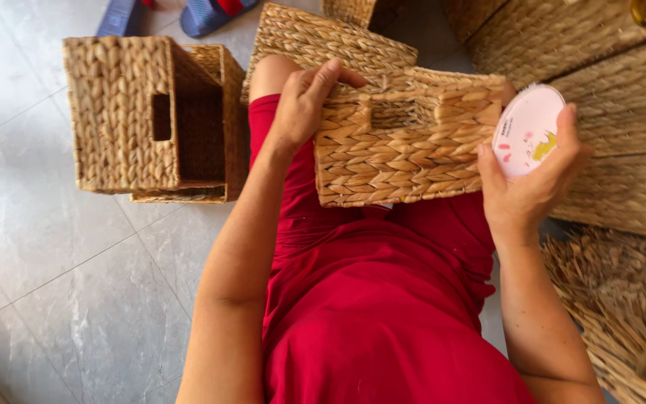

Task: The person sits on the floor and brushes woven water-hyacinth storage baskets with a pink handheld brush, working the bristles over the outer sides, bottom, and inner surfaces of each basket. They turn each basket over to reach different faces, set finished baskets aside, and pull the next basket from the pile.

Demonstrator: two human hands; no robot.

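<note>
On lap, left hand [304, 101] gripping basket [405, 142], right hand [536, 176] cupping disc [528, 129]

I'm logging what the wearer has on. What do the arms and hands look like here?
Both arms are bare, with no sleeves showing. The left hand and right hand wear no gloves, rings, watch or bracelets that I can see. The clothing is red.

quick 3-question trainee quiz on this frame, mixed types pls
1. True or false: the left hand grips the rim of the woven basket on the lap.
2. What does the right hand hold? A) scissors B) round pink disc C) brush
3. Fill in: the two nested baskets rest on the grey tiled ____.

Key: 1 true; 2 B, the round pink disc; 3 floor.
</note>
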